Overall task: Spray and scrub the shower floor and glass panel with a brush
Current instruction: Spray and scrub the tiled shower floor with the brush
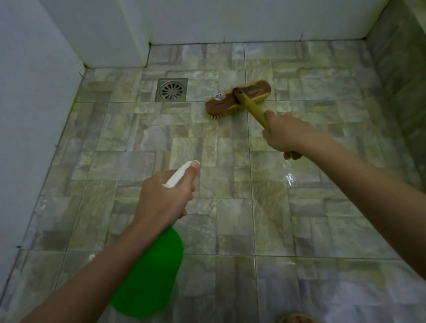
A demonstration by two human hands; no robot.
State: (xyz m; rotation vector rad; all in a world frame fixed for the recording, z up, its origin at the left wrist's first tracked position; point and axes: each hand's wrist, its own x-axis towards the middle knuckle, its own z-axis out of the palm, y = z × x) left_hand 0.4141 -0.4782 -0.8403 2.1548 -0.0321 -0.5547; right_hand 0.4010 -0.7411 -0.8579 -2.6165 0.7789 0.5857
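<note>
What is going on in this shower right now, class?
A person is cleaning the tiled shower floor. The left hand holds a green spray bottle, its white nozzle aimed at the floor. The right hand grips the handle of a wooden brush, whose bristles rest on the tiles beside the drain.

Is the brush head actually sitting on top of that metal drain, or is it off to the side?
Apart. The head view shows bare tile between the brush head and the drain; the brush rests on the floor to the drain's right.
</note>
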